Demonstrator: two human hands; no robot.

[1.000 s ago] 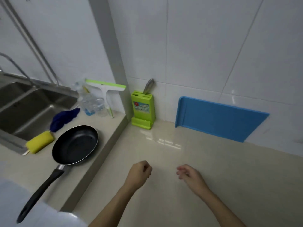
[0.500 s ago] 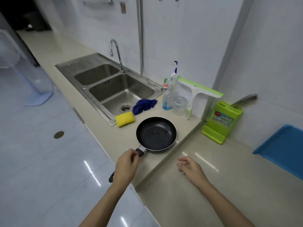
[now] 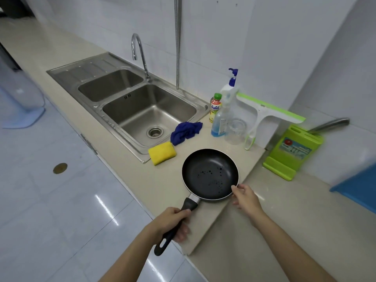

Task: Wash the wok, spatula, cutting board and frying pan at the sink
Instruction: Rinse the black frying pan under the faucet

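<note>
A black frying pan (image 3: pixel 209 175) with water drops in it rests on the beige counter to the right of the steel double sink (image 3: pixel 130 103). My left hand (image 3: pixel 173 220) grips its black handle. My right hand (image 3: pixel 245 197) touches the pan's near right rim with its fingertips. A blue cutting board (image 3: pixel 358 189) leans against the wall at the far right, partly cut off by the frame edge. I see no wok or spatula.
A yellow sponge (image 3: pixel 162 153) and a blue cloth (image 3: pixel 186 132) lie by the sink's right edge. Soap bottles (image 3: pixel 221 110), a clear glass (image 3: pixel 235 131), a green-white squeegee (image 3: pixel 264 117) and a green knife block (image 3: pixel 293 152) stand along the wall. The faucet (image 3: pixel 139 51) arches over the sink.
My left hand has closed round the pan handle. My right hand has moved forward to the pan's rim. The view has turned further left toward the sink.
</note>
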